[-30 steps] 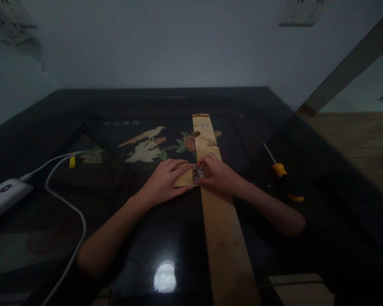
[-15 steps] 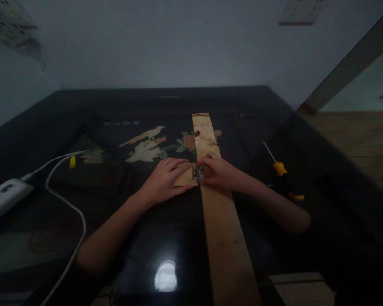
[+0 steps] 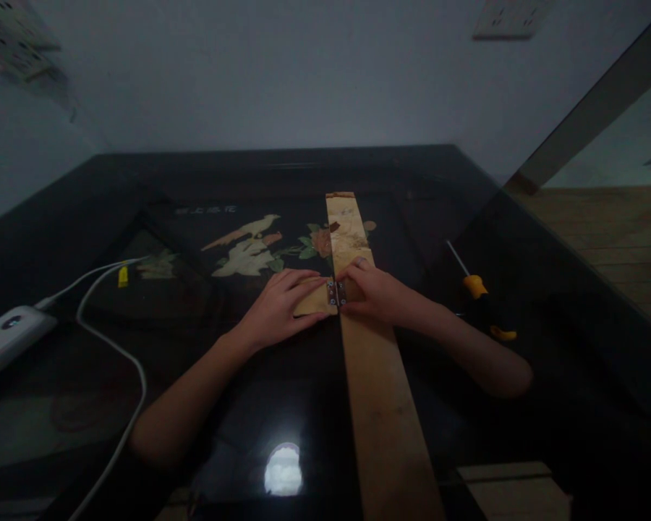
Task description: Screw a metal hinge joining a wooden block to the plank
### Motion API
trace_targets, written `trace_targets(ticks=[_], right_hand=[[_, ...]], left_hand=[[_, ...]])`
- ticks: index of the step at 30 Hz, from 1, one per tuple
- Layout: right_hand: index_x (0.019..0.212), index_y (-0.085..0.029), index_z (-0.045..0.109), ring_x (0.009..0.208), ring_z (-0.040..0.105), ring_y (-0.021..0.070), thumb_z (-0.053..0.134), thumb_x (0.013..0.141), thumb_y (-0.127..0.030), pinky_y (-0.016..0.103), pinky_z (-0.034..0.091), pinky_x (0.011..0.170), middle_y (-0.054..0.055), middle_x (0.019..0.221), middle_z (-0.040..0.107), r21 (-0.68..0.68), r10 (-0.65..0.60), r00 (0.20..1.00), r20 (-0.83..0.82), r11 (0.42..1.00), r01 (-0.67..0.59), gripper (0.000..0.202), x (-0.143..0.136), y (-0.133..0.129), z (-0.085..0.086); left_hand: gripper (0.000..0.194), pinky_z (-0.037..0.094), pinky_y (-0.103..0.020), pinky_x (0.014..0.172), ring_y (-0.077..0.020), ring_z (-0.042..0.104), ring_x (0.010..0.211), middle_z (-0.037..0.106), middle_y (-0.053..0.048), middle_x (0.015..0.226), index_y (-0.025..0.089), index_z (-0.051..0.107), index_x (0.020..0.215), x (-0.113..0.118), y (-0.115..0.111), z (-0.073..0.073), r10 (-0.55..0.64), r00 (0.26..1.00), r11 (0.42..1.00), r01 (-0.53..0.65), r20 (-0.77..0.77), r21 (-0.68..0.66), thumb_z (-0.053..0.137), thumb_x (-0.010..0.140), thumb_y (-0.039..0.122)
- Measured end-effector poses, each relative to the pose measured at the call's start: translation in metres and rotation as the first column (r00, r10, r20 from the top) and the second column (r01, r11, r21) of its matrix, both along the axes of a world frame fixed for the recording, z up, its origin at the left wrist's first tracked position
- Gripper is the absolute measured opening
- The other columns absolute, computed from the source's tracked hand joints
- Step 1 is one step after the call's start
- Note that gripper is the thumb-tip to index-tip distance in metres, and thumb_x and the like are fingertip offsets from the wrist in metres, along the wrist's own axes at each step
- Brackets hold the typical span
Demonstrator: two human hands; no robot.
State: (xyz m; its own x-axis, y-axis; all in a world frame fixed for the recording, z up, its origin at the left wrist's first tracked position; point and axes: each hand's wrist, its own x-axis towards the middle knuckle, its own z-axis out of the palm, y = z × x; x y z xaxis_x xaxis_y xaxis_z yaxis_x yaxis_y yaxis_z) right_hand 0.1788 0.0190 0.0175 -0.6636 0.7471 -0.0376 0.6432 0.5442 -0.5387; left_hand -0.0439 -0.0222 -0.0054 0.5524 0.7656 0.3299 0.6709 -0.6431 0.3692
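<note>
A long wooden board [image 3: 383, 391] runs from the near edge toward the wall on a dark glossy table. A small metal hinge [image 3: 337, 292] spans the seam between the board's left edge and a short wooden block [image 3: 310, 298]. My left hand [image 3: 282, 307] grips the block, fingers over its far edge and thumb at its near edge. My right hand [image 3: 372, 293] rests on the long board, its thumb and fingertips curved around the hinge's right side. Whether a separate piece lies under the right palm is hidden.
On the right lies a screwdriver [image 3: 476, 287] with a yellow and black handle. A white power strip [image 3: 14, 333] and white cable [image 3: 135, 362] with a yellow tag are on the left. Sockets [image 3: 504, 18] are on the wall.
The hinge now looks flatter, with its plates more clearly visible. Both hands keep nearly the same places, and the board has barely moved.
</note>
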Motion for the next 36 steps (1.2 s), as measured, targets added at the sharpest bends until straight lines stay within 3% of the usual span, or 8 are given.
trace_targets(ticks=[20,27,36], right_hand=[[0.100,-0.016,0.053,0.093,0.052,0.0190,0.067,0.069,-0.031,0.031,0.042,0.081,0.008,0.101,0.056,0.019,0.011,0.998,-0.061,1.000,-0.010,0.038,0.000,0.006,-0.008],[0.094,-0.016,0.052,0.078,0.054,0.0158,0.067,0.066,-0.028,0.027,0.040,0.067,0.005,0.090,0.060,-0.020,0.048,0.997,-0.067,0.999,-0.049,0.033,-0.004,0.011,0.004],[0.102,-0.016,0.052,0.067,0.055,0.0108,0.064,0.069,-0.022,0.022,0.039,0.061,-0.001,0.077,0.061,-0.096,0.089,0.988,-0.124,0.990,-0.101,0.035,-0.002,0.009,0.020]], left_hand=[[0.048,0.041,-0.045,0.099,-0.0260,0.048,0.117,0.054,-0.010,0.125,0.024,0.050,0.130,0.002,0.000,-0.002,0.008,0.999,0.999,-0.006,0.047,-0.053,0.057,0.086,0.043],[0.048,0.041,-0.044,0.099,-0.0262,0.048,0.117,0.054,-0.010,0.125,0.025,0.050,0.130,0.001,0.000,0.000,0.017,0.997,0.998,-0.012,0.073,-0.062,0.058,0.085,0.041],[0.048,0.041,-0.044,0.099,-0.0258,0.049,0.116,0.054,-0.009,0.124,0.025,0.051,0.129,0.001,0.000,-0.001,0.035,0.995,0.999,-0.031,0.098,-0.041,0.059,0.084,0.041]])
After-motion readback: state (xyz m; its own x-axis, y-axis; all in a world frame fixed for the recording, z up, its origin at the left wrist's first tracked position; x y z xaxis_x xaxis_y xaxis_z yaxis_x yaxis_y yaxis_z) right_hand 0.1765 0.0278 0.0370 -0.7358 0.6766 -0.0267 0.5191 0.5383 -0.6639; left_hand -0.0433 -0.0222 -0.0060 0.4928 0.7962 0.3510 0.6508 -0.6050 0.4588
